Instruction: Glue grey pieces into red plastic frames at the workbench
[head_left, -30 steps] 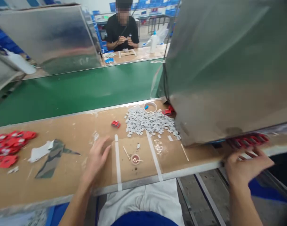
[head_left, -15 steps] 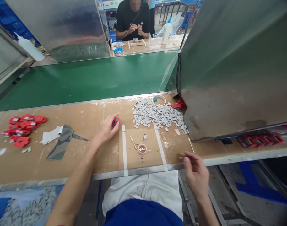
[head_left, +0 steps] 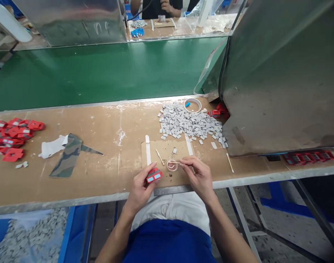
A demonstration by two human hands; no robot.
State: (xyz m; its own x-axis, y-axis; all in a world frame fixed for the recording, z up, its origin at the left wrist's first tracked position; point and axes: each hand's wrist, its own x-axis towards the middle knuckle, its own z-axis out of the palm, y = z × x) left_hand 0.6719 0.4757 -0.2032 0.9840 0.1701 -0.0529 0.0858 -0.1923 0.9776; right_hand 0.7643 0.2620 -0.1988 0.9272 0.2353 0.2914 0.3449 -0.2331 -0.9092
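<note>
My left hand (head_left: 141, 186) is closed around a small red plastic toy-vehicle part (head_left: 154, 175) with pale blue window-like patches facing up. The part is at the table's front edge, just left of a small round cup (head_left: 171, 165). Between the thumb and fingertips of my right hand (head_left: 197, 177) is a thin pale stick (head_left: 178, 163), its far end in the cup. Whatever lies at the cup's bottom is too small to make out. A second pale stick (head_left: 160, 157) lies on the cardboard mat (head_left: 152, 146) beside the cup, near a single grey tile (head_left: 174, 150).
Many grey tiles (head_left: 183, 122) are heaped behind the mat, with a tape roll (head_left: 192, 105) on them. Red parts (head_left: 15, 133) and a camouflage cloth (head_left: 67, 157) lie left. A metal panel (head_left: 279, 80) stands right. Across the green belt (head_left: 106, 73) a person sits working.
My left hand has brought the red part rightward and nearer to me. My right hand has moved left from the table edge and taken hold of the stick in the cup. The view has tilted down.
</note>
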